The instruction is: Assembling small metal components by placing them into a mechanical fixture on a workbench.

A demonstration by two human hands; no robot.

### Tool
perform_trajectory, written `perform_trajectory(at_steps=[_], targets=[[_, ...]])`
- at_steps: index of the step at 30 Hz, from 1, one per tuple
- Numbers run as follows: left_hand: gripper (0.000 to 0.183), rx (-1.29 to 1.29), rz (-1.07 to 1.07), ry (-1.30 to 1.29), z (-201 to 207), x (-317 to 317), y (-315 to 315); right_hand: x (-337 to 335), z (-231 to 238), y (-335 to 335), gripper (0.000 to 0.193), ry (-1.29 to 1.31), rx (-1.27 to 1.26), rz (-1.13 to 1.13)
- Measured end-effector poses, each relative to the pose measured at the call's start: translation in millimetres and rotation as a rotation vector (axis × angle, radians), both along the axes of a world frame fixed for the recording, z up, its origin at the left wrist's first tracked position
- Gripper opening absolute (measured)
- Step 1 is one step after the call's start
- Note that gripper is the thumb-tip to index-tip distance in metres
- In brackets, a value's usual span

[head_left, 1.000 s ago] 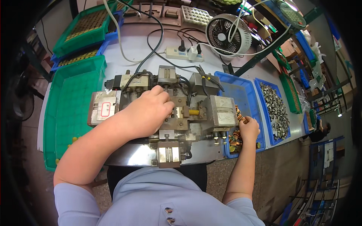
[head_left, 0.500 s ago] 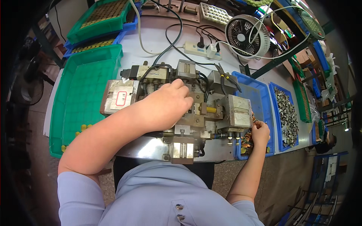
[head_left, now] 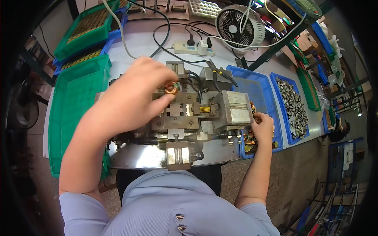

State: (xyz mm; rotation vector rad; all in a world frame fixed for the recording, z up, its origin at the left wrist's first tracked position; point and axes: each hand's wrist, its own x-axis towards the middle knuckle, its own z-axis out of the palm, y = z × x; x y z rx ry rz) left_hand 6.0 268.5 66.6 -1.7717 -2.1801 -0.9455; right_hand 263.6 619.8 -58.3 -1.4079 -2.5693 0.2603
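My left hand [head_left: 132,96] is raised over the metal clamping fixture [head_left: 159,124] and pinches a copper-wound ring coil [head_left: 172,87] between thumb and fingers. Below the coil, the fixture's central metal jaws show, with a yellow spring [head_left: 204,109] to their right. To the right of the fixture's big metal block [head_left: 234,108], my right hand [head_left: 263,128] reaches into a blue tray [head_left: 256,84]. Its fingers are closed beside several copper-wound coils [head_left: 249,141]; whatever lies between the fingertips is hidden.
A green tray [head_left: 76,90] stands at the left, below stacked trays of parts [head_left: 86,29]. Pliers [head_left: 215,72] rest on a metal block behind the fixture. Farther back are a power strip [head_left: 187,48] and a fan [head_left: 236,27]. Another blue tray [head_left: 291,108] holds small metal parts.
My left hand has lifted off the fixture and moved left, bringing the copper coil into sight. My right hand stays in the blue tray. The whole view has shifted slightly.
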Motion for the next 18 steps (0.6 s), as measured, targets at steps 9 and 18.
perform_trajectory(at_steps=[9, 18], targets=[[0.023, 0.171, 0.474, -0.839, -14, -45, -163, 4, -20, 3, 0.039, -0.114, 0.237, 0.235], [0.027, -0.217, 0.931, -0.754, -101, -58, -299, 11, -15, 27, 0.039, -0.096, 0.069, 0.050]])
